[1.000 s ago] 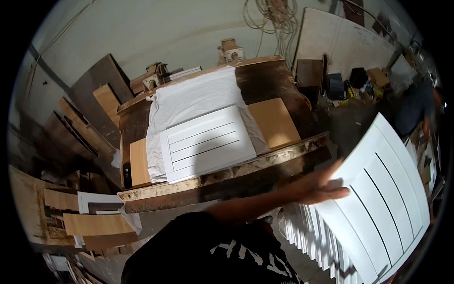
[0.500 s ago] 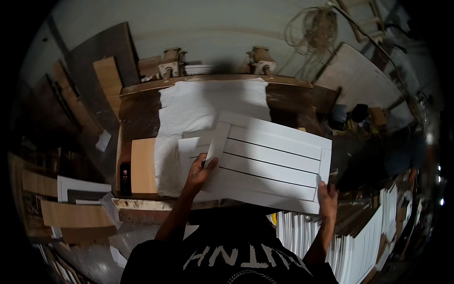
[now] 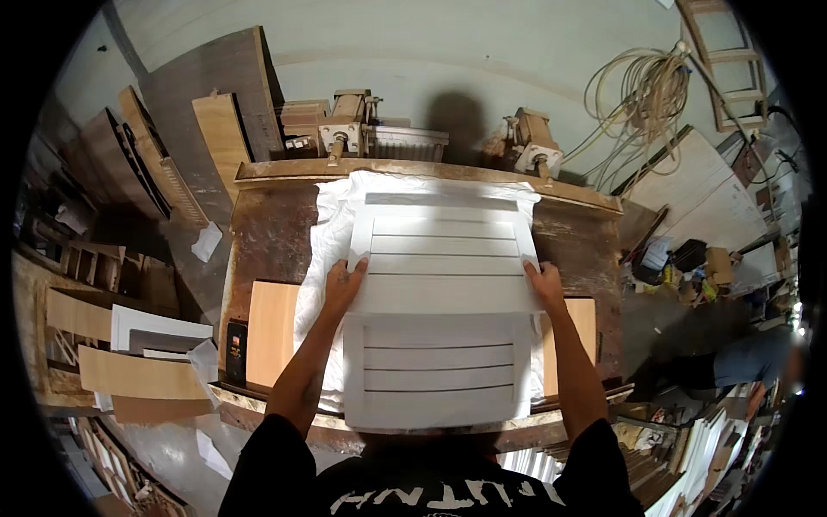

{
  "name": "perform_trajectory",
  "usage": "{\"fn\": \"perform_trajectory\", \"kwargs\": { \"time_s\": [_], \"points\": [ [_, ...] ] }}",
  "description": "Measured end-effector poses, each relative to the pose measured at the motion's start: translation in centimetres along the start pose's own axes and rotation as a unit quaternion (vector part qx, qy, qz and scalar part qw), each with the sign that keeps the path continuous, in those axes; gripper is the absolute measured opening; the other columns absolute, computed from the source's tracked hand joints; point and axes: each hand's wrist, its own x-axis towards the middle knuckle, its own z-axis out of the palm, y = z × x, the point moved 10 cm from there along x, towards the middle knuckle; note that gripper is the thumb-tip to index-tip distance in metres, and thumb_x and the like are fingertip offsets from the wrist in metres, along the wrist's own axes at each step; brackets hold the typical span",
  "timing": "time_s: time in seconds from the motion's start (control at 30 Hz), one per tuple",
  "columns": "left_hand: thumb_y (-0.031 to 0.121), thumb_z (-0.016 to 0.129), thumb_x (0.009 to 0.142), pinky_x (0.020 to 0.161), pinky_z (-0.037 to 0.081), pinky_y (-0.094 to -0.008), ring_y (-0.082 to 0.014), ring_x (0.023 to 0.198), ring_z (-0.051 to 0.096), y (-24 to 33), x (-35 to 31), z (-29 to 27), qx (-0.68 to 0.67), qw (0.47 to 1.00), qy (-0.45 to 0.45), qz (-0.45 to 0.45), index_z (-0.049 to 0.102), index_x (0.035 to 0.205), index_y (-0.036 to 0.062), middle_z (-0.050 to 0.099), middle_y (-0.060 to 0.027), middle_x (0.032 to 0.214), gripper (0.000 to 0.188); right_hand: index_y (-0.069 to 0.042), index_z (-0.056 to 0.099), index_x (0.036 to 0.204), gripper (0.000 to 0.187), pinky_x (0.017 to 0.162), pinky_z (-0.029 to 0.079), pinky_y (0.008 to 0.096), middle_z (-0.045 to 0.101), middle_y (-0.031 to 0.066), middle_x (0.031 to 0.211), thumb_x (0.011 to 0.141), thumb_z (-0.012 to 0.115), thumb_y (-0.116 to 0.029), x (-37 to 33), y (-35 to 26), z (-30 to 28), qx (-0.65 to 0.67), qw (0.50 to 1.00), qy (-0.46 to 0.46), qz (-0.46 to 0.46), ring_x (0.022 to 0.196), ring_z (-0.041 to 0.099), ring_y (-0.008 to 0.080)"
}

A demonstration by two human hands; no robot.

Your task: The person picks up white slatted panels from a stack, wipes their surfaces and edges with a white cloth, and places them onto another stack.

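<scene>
Panel (image 3: 444,264) lay crosswise over the cloth (image 3: 332,205), beyond the second panel (image 3: 438,358) (overlap unclear); left hand (image 3: 345,283) and right hand (image 3: 545,284) pinched opposite ends, neither nearer.

a brown bench (image 3: 575,250) bears a white cloth (image 3: 332,205), a pale left board (image 3: 271,332), a pale right board (image 3: 583,332) and a black device (image 3: 235,349).

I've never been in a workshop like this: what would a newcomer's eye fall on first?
Probably the grooved white panel in the centre, held at its sides by the left hand and right hand, with a second panel nearer the lower edge. Next, the white cloth spread on the dark workbench. Then perhaps the pale, tangled coil at the upper right.
</scene>
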Motion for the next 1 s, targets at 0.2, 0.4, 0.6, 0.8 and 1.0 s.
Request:
{"fn": "perform_trajectory", "kwargs": {
  "time_s": [0.2, 0.4, 0.6, 0.8, 1.0],
  "points": [
    [0.045, 0.066, 0.085, 0.053, 0.040, -0.0338, -0.0198, 0.053, 0.048, -1.8, 5.7, 1.8, 0.111, 0.993, 0.034, 0.017, 0.045, 0.064, 0.0007, 0.047, -0.0117, 0.054, 0.053, 0.010, 0.056, 0.111, 0.068, 0.086, 0.047, 0.0437, 0.062, 0.0293, 0.100, 0.079, 0.066, -0.049, 5.9, -0.8, 4.6, -0.141, 0.990, 0.003, -0.009, 0.100, 0.060, 0.0413],
    [0.034, 0.061, 0.086, 0.081, 0.041, -0.0491, -0.0421, 0.094, 0.051, -0.3, 8.2, 5.3, 0.341, 0.934, 0.009, 0.110, 0.054, 0.098, -0.0087, 0.054, -0.0277, 0.093, 0.045, 0.001, 0.054, 0.119, 0.064, 0.082, 0.048, 0.0447, 0.056, 0.0237, 0.109, 0.081, 0.063, -0.050, 8.1, 2.2, 7.5, -0.258, 0.963, 0.018, -0.073, 0.097, 0.057, 0.0404],
    [0.030, 0.061, 0.085, 0.093, 0.041, -0.0470, -0.0425, 0.107, 0.048, -2.5, 11.4, 6.8, 0.346, 0.937, -0.015, 0.051, 0.038, 0.127, -0.0117, 0.049, -0.0301, 0.113, 0.063, -0.006, 0.038, 0.136, 0.065, 0.077, 0.049, 0.0458, 0.054, 0.0221, 0.104, 0.086, 0.060, -0.041, 9.5, -2.2, 9.0, -0.259, 0.956, 0.014, -0.140, 0.092, 0.058, 0.0383],
    [0.029, 0.056, 0.089, 0.090, 0.042, -0.0472, -0.0419, 0.104, 0.049, -2.4, 11.0, 7.7, 0.371, 0.925, -0.033, 0.078, 0.037, 0.131, -0.0075, 0.049, -0.0270, 0.108, 0.059, -0.013, 0.034, 0.141, 0.064, 0.074, 0.051, 0.0444, 0.053, 0.0193, 0.095, 0.087, 0.059, -0.035, 8.2, -1.8, 8.7, -0.292, 0.948, 0.007, -0.126, 0.085, 0.059, 0.0364],
    [0.031, 0.054, 0.090, 0.092, 0.040, -0.0471, -0.0400, 0.107, 0.047, -3.1, 10.8, 7.4, 0.396, 0.916, -0.034, 0.059, 0.038, 0.133, -0.0050, 0.047, -0.0257, 0.110, 0.058, -0.014, 0.036, 0.140, 0.066, 0.077, 0.050, 0.0448, 0.051, 0.0192, 0.101, 0.085, 0.059, -0.040, 9.0, -1.3, 9.3, -0.315, 0.944, -0.062, -0.077, 0.090, 0.058, 0.0356]
  ]
}}
